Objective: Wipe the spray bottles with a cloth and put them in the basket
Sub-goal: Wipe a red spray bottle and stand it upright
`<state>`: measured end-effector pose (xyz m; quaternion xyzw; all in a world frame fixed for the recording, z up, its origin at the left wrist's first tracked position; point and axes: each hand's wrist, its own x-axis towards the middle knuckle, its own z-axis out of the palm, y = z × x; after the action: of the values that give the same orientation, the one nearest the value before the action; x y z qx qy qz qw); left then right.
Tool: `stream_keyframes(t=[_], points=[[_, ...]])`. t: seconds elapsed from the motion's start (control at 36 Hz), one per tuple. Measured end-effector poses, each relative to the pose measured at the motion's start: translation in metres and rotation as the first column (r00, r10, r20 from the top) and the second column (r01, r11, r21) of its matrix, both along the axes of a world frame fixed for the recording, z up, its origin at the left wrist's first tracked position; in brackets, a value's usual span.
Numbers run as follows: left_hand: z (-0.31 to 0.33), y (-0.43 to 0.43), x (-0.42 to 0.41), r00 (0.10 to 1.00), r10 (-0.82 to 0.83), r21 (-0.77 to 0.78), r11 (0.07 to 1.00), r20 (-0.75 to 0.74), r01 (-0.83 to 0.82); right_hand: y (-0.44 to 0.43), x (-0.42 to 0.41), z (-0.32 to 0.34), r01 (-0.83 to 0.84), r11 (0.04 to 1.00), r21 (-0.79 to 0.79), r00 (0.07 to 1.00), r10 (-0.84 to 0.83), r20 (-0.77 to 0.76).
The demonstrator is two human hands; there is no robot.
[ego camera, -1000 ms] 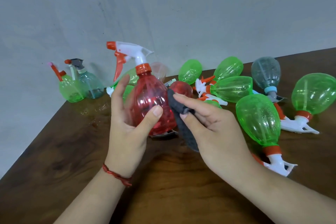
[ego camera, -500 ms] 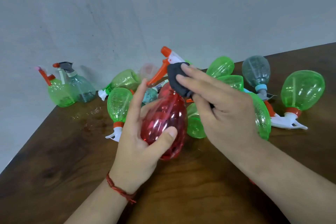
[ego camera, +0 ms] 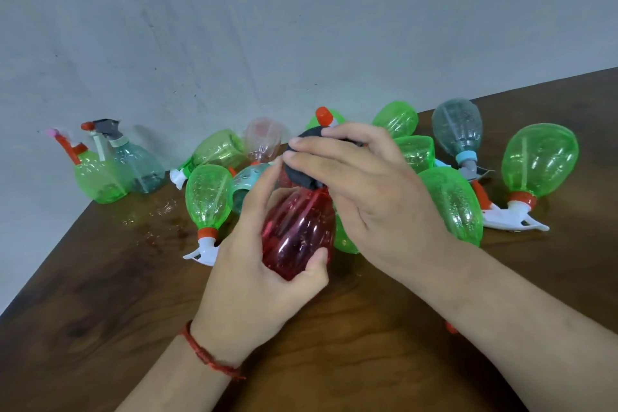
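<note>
Left hand (ego camera: pixel 254 281): still grips red spray bottle (ego camera: pixel 297 231), centre frame.
Right hand (ego camera: pixel 378 197): pinches dark cloth (ego camera: pixel 302 174) below orange nozzle (ego camera: pixel 323 115); trigger now covered.

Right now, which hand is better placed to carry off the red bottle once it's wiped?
Probably the left hand: it grips the red bottle round its body. The right hand holds the cloth against the bottle's top. No basket is in view.

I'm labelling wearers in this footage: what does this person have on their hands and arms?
The left hand and right hand are ungloved, with no rings in view. No sleeves show on the visible forearms. The only thing worn is a thin red thread bracelet around the left wrist.
</note>
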<state>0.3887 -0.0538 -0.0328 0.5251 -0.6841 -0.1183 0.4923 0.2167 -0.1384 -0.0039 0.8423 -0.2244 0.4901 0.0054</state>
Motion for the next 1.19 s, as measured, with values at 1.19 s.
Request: stream_keyframes(t=[1.19], points=[[-0.002, -0.008, -0.003, 0.713, -0.102, 0.114, 0.962, -0.693, 0.248, -0.019, -0.009, -0.011, 0.087, 0.967, 0.238, 0.979, -0.127, 0.158]])
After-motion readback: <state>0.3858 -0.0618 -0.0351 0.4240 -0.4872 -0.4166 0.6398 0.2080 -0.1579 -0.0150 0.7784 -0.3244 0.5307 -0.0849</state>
